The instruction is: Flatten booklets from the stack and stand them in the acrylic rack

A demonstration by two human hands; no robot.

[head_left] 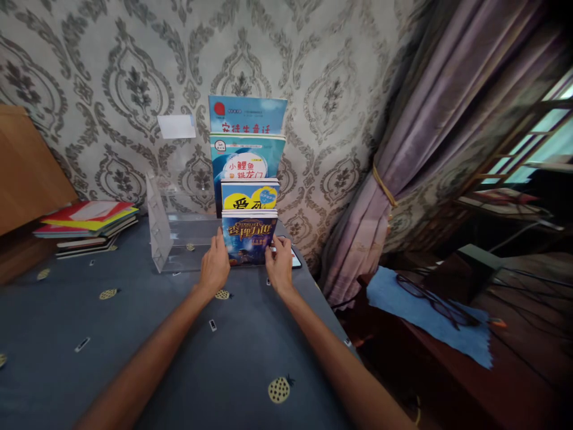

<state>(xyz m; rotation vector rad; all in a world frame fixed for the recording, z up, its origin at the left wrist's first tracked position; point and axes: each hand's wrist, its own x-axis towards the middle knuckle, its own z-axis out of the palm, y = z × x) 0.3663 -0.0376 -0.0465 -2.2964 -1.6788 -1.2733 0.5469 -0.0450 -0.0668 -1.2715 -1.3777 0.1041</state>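
Observation:
A clear plastic tiered rack (161, 236) stands at the far edge of a table covered in a blue cloth (147, 334). Several books stand stepped in its right side. The front one is a dark blue book (249, 234). My left hand (215, 266) grips that book's left edge and my right hand (280, 263) grips its right edge. Behind it rise a yellow-and-blue book (249, 194), a light blue book (246, 158) and a taller blue book (248, 114).
A stack of flat books (87, 226) lies at the far left beside a wooden board (27, 167). A phone (295, 258) lies just right of the rack. A purple curtain (403, 149) hangs on the right, above a blue cloth with glasses (430, 316).

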